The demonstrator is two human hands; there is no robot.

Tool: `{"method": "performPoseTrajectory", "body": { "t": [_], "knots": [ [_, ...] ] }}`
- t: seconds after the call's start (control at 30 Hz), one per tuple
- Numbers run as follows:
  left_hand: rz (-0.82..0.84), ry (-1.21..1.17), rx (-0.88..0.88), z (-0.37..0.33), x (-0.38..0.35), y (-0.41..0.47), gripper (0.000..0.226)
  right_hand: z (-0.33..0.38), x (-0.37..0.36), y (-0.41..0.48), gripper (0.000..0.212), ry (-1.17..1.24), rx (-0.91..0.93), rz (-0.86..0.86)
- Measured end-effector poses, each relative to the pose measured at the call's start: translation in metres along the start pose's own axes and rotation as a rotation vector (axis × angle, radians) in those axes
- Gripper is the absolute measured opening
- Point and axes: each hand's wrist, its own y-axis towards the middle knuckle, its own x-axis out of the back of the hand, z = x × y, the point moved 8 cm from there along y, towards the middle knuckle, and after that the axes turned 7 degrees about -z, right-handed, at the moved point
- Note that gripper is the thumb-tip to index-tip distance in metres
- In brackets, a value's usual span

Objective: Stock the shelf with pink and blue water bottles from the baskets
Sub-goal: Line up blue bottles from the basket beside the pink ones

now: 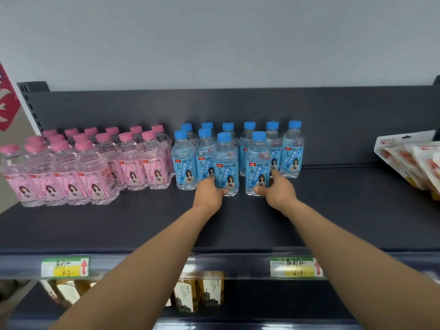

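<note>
Placement step, blue stock: left hand [210, 192] clasps left front bottle [226, 160]; right hand [278, 190] clasps right front bottle [258, 160], middle of shelf [333, 210]; pink bottles [71, 172] toward left edge. Next, presumably: release without toppling rows.

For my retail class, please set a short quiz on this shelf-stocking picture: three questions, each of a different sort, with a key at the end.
1. True or false: the left hand grips the left front blue bottle, and the right hand grips the right front blue bottle.
2. Which lies at the right end of the shelf? A: a basket. B: snack packets. C: a cardboard box.
3. Fill in: the pink bottles stand to the ___ of the blue bottles.

Key: 1 true; 2 B; 3 left.
</note>
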Motion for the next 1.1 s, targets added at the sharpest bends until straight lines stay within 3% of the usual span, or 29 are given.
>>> {"method": "performPoseTrajectory", "body": {
  "t": [0.17,0.43,0.67,0.8,0.97,1.1],
  "knots": [
    [-0.104,0.056,0.033,0.009,-0.003,0.016,0.020,-0.006,0.000,0.014,0.029,-0.137,0.007,-0.057],
    [-0.150,0.093,0.048,0.009,-0.005,0.022,0.025,-0.003,-0.009,0.028,0.029,-0.309,-0.012,-0.147],
    [-0.074,0.094,0.055,0.008,-0.007,0.021,0.024,-0.006,-0.009,0.023,0.048,-0.274,-0.036,-0.050],
    [0.010,0.082,0.003,0.000,0.005,0.008,0.021,0.002,-0.001,0.005,0.025,-0.131,-0.039,-0.097],
    [0.046,0.073,-0.174,-0.026,0.045,-0.040,0.013,0.038,-0.003,-0.049,0.037,-0.142,0.156,-0.018],
    [0.052,0.069,-0.306,-0.025,0.099,-0.092,0.013,0.071,-0.009,-0.114,0.032,-0.117,0.358,0.054]
  ]
}}
